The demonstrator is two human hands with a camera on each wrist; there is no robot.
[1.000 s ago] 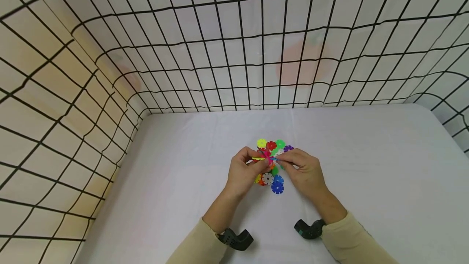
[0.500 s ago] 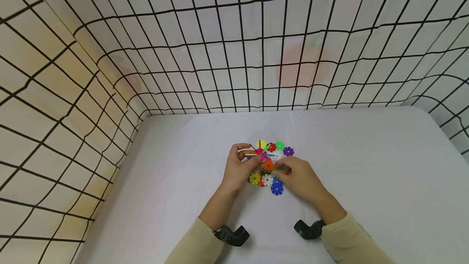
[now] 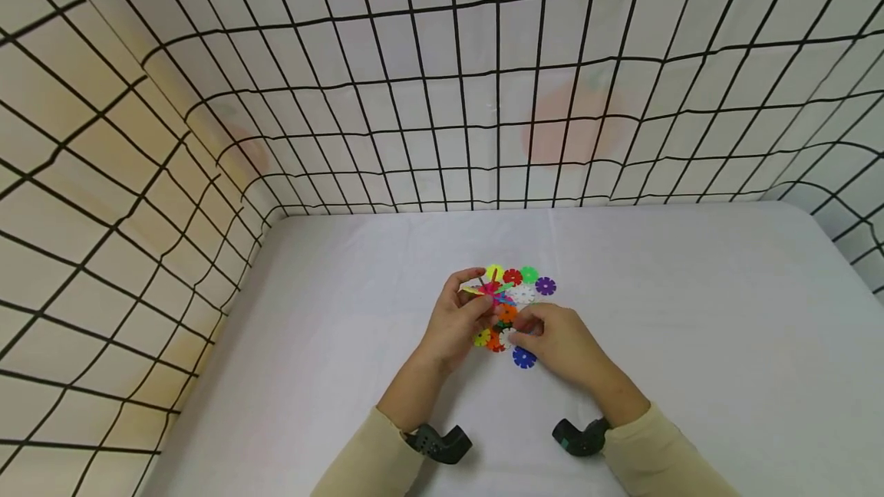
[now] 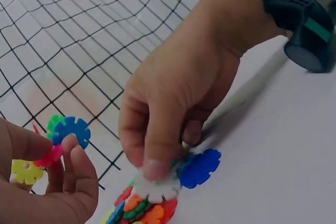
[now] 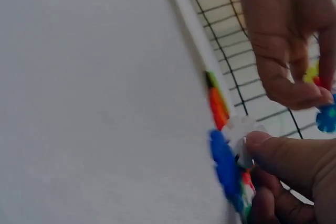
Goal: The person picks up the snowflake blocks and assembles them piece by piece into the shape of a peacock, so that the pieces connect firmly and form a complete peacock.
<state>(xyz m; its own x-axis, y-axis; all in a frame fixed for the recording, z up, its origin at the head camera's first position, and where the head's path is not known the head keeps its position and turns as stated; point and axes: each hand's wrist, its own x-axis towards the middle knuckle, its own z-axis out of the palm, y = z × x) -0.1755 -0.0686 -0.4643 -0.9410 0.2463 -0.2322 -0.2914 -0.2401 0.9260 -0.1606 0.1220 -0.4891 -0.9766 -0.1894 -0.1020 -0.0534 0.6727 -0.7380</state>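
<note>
Between thumb and fingers my left hand (image 3: 447, 328) holds a small assembly of snowflake discs (image 3: 493, 289), flat notched plastic pieces. Its pink centre carries yellow, green, blue and red discs that stick outward; the blue disc (image 4: 72, 131) faces the left wrist camera. My right hand (image 3: 569, 343) is down at the near side of a loose disc pile (image 3: 507, 314), its thumb and fingers pinching a white snowflake disc (image 4: 157, 190). Right beside that hand lies a dark blue disc (image 3: 524, 358). The right fingertips under the white disc are partly hidden.
At the pile's far side lie a red disc (image 3: 512, 277), a green disc (image 3: 529, 274) and a purple disc (image 3: 545, 286). The white table (image 3: 331, 328) is bordered by a black wire grid (image 3: 428, 129) at the back and sides.
My right hand has left the assembly and moved down and nearer to the pile, reaching the white disc. The left hand has shifted slightly left, still holding the assembly.
</note>
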